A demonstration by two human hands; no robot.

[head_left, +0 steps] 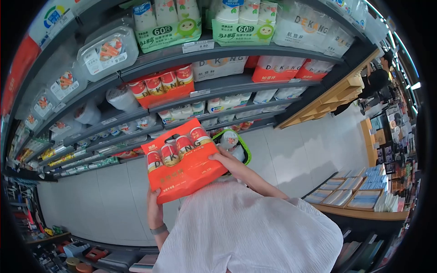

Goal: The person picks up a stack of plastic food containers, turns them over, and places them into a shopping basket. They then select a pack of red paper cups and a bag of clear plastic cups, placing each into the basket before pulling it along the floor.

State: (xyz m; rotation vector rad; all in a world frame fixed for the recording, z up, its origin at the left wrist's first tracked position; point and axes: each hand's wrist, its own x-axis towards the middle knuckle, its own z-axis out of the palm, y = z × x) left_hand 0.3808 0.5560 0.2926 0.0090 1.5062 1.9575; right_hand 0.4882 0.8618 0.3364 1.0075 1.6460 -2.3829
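A red pack of paper cups (182,166) is held up in front of me, tilted, with several printed cups showing through its clear windows and a handle slot along the top. At its lower left corner my left hand (155,204) is closed on the edge, thumb on the front face. My right hand (221,158) grips the right side, thumb also in front; its other fingers are hidden behind the pack. Just past that hand is a green-rimmed basket (248,157) with clear-wrapped goods inside, partly covered by my arm and the pack.
Ahead, a shelf unit (236,85) carries similar red cup packs (166,86), green cup packs (243,32) and clear plastic boxes (108,52). Tiled floor (109,195) lies below. To the right stand a wooden rack (325,102), a display table (359,212) and a person (377,82).
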